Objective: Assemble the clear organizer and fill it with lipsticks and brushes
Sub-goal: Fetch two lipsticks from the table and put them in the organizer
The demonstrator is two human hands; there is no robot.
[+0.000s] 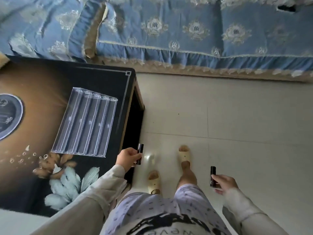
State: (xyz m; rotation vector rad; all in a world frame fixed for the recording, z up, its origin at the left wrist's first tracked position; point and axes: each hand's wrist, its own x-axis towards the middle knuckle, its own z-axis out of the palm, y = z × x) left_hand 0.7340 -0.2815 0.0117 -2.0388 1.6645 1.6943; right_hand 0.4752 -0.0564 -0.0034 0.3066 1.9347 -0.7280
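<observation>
Soft dim daylight; floor (237, 116) glare; wide-angle edge warp; slight blur

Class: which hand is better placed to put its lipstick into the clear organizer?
Left. The left hand holds its lipstick at the table edge near the clear organizer; the right hand hangs over the floor.

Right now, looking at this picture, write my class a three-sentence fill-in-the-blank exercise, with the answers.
The left hand holds a ____ lipstick.
The right hand holds a second lipstick above the ____.
The clear organizer lies on the ____.
Missing words: black, floor, table.
</observation>
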